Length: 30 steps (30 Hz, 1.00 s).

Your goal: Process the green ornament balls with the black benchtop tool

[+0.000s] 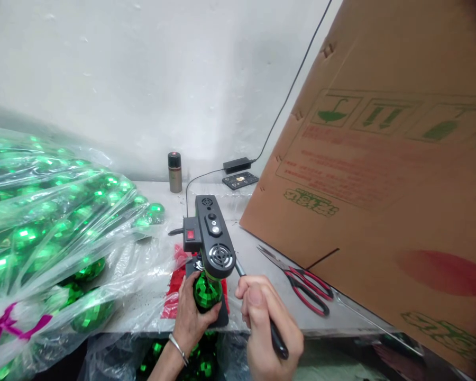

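Note:
My left hand [188, 317], with a silver bangle on the wrist, is closed around a shiny green faceted ball [207, 293]. The ball sits directly under the head of a small black machine [216, 233] with round vents and a red switch. My right hand [267, 323] is wrapped round the black handle of a lever [278, 341], whose metal shaft runs up to the machine's right side. Where that shaft joins the machine is hidden. Beneath the ball lie the machine's dark base and a red sheet [174, 286].
A clear plastic bag [63, 222] full of green balls covers the left side. Red-and-black scissors [307, 286] lie at right before a large cardboard box [365, 211]. Behind stand a bottle [175, 173], a power adapter [238, 165] and a dark flat object [240, 181].

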Tool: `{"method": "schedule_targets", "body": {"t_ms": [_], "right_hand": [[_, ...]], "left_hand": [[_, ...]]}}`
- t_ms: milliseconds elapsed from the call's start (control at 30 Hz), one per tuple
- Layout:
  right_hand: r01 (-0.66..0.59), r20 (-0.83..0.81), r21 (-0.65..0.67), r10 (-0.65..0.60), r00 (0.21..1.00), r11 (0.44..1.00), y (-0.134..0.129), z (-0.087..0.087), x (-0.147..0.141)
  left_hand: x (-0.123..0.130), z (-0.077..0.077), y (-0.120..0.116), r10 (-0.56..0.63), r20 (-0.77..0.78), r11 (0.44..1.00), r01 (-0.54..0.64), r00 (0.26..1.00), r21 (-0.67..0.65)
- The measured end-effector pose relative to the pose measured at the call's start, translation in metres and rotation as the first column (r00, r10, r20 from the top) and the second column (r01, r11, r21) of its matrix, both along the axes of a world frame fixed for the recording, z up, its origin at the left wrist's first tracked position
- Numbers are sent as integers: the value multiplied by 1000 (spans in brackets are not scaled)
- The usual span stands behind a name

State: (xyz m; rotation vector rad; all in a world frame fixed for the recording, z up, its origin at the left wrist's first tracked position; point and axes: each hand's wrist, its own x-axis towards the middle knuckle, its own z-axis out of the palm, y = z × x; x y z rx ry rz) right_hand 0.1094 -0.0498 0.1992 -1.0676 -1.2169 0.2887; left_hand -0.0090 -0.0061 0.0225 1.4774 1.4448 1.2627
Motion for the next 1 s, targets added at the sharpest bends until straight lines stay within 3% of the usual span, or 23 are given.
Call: {"method": "schedule_targets", "body": {"t_ms": [133,300,433,1000], "right_hand": [[27,-22,7,-26,999,1000,0,-7,-4],[42,33,185,-49,998,982,7,-28,-4],[56,2,209,-58,998,976,11,-40,-5],[20,43,254,-32,999,967,12,-56,1]], "left_hand": [[0,-5,0,-1,-15,1000,1,1000,3],[1,-8,0,16,-18,1000,-16,1000,18],[2,-9,-1,18,-24,1000,-18,1000,-2],[6,-33,-4,99,-209,980,-58,973,193]]}}
